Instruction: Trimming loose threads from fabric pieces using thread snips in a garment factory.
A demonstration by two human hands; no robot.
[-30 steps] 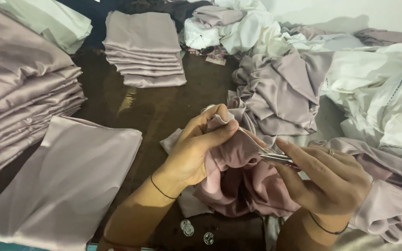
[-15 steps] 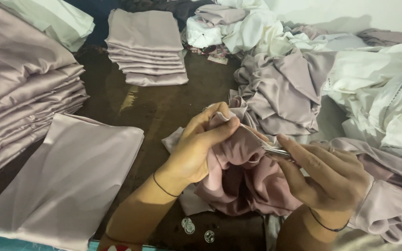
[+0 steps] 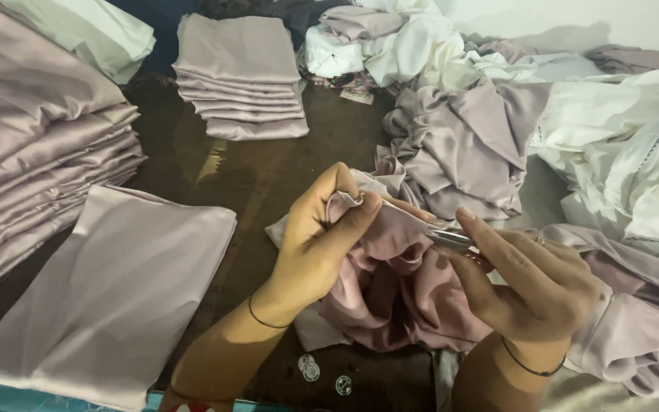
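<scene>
My left hand (image 3: pixel 320 236) pinches the edge of a bunched mauve satin cloth (image 3: pixel 398 294) between thumb and forefinger, holding it up over the dark table. My right hand (image 3: pixel 532 282) grips a small metal thread snipper (image 3: pixel 448 235), its blades pointing left along the cloth edge toward my left fingers. The rest of the cloth hangs crumpled between my two wrists.
A flat folded satin piece (image 3: pixel 116 297) lies at the near left. Tall stacks of folded satin stand at far left (image 3: pixel 32 152) and at the back (image 3: pixel 238 76). A heap of loose mauve and white cloth (image 3: pixel 543 122) fills the right side. A few small round pieces (image 3: pixel 310 370) lie near the front edge.
Both hands have shifted slightly with the cloth, and the snipper has stayed at the cloth edge. Nothing was let go.
</scene>
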